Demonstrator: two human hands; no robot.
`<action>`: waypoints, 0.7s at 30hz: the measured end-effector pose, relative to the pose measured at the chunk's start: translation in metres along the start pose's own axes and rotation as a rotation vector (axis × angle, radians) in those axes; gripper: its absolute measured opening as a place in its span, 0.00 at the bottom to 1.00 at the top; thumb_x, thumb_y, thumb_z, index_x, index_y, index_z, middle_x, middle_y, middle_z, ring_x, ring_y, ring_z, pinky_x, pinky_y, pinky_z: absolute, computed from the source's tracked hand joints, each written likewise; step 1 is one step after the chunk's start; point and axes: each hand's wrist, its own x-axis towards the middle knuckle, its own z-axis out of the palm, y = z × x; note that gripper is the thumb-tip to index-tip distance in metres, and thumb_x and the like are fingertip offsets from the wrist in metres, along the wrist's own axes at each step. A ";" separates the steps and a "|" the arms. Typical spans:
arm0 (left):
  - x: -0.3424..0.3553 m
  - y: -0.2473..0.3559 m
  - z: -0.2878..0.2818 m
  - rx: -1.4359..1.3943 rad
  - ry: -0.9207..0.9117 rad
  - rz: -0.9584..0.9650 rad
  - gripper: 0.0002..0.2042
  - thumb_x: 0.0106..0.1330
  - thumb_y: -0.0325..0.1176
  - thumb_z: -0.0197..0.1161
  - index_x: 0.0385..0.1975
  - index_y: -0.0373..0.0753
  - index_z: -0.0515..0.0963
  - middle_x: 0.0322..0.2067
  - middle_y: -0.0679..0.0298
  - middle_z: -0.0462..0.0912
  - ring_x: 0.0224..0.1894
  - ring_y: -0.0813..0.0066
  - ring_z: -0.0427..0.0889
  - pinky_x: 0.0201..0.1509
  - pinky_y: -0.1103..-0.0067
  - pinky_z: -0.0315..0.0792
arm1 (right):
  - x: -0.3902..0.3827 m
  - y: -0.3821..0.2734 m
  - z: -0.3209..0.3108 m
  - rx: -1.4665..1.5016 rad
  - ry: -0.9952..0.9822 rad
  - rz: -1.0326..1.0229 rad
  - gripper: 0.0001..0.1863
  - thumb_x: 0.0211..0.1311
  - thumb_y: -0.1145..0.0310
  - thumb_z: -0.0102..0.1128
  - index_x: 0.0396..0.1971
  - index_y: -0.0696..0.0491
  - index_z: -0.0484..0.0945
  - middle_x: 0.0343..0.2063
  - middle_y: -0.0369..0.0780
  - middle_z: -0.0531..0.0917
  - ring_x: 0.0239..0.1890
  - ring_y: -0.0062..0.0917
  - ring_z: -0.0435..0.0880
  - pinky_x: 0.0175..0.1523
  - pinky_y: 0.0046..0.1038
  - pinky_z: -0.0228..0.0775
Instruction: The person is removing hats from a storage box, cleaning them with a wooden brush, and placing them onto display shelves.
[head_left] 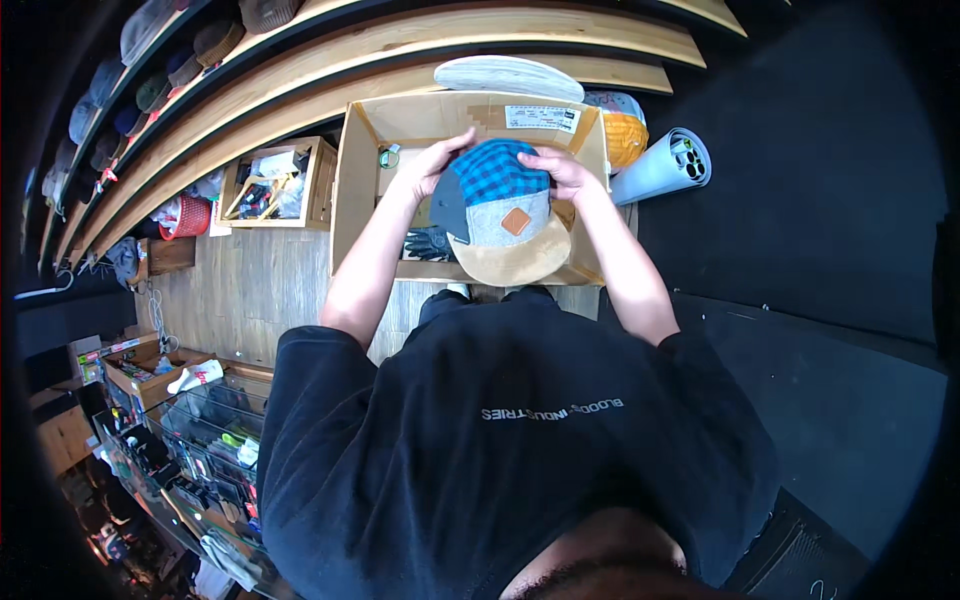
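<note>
A cap (490, 222) is held up over an open cardboard box (347, 215), its tan brim pointing toward me. It has a blue and black checked crown, grey panels and a brown diamond-shaped patch. My left hand (436, 168) grips the far left side of the cap, most of its fingers tucked behind it. On the right edge, my right hand (562, 173) is closed with the thumb pressed on the checked cloth. Below the cap's left side, dark gloves (428, 243) lie in the box, partly covered. A small green ring-shaped item (389, 156) is near the box's far left corner.
Wooden shelves (480, 38) curve along the far side, with several caps (152, 92) at the left. A wooden crate (322, 185) and red basket (190, 216) stand left. Right of the box are a rolled white sheet (655, 172) and an orange object (626, 138).
</note>
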 end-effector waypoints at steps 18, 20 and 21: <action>-0.008 -0.100 -0.066 -0.336 0.003 0.075 0.25 0.66 0.41 0.63 0.60 0.37 0.67 0.54 0.55 0.77 0.56 0.61 0.76 0.63 0.64 0.68 | 0.009 0.071 -0.030 -0.280 0.495 -0.137 0.24 0.62 0.48 0.62 0.40 0.57 0.83 0.34 0.34 0.85 0.38 0.15 0.80 0.48 0.20 0.70; -0.011 -0.101 -0.067 -0.150 0.031 0.111 0.26 0.65 0.37 0.64 0.60 0.35 0.66 0.55 0.55 0.76 0.57 0.59 0.76 0.65 0.61 0.67 | 0.009 0.073 -0.032 -0.261 0.509 -0.181 0.20 0.64 0.52 0.61 0.37 0.56 0.83 0.33 0.32 0.85 0.35 0.13 0.80 0.45 0.18 0.70; -0.014 -0.101 -0.069 -0.125 0.030 0.072 0.26 0.64 0.33 0.65 0.60 0.34 0.66 0.55 0.55 0.76 0.55 0.60 0.78 0.63 0.62 0.69 | 0.010 0.074 -0.033 -0.260 0.489 -0.187 0.20 0.64 0.52 0.61 0.37 0.56 0.83 0.33 0.32 0.85 0.35 0.13 0.80 0.45 0.18 0.70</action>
